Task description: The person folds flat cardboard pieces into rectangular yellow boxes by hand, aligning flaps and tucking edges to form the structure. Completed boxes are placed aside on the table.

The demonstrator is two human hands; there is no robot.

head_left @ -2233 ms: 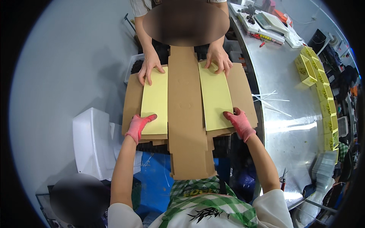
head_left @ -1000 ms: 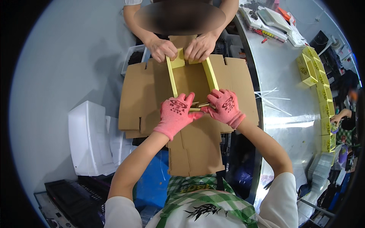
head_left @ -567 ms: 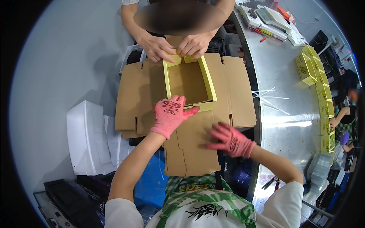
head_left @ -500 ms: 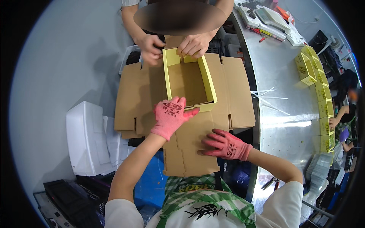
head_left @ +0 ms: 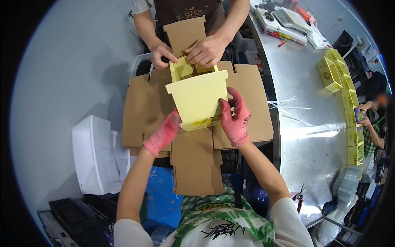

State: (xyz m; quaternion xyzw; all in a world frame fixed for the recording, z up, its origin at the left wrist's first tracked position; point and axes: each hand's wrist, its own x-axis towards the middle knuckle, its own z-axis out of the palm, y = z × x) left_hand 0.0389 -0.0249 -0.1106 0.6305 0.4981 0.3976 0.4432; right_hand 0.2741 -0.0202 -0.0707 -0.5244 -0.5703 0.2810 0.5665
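A light yellow cardboard box stands on stacked flat brown cardboard, its near end flap raised toward me. My right hand, in a pink glove, grips the flap's right edge between thumb and fingers. Beside the box's near left corner is my left hand, also in a pink glove; motion smears its fingers. Across from me, a co-worker's bare hands work at the box's far end, where a brown cardboard flap stands up.
Flat brown cardboard sheets spread under the box. To the right, a steel table carries white strips, a row of yellow boxes, a scale and red-handled pliers. A white foam container leans at the left wall.
The near end flap has been raised. My right hand has moved up from the cardboard onto its right edge, and my left hand has shifted left and down from the box's rim.
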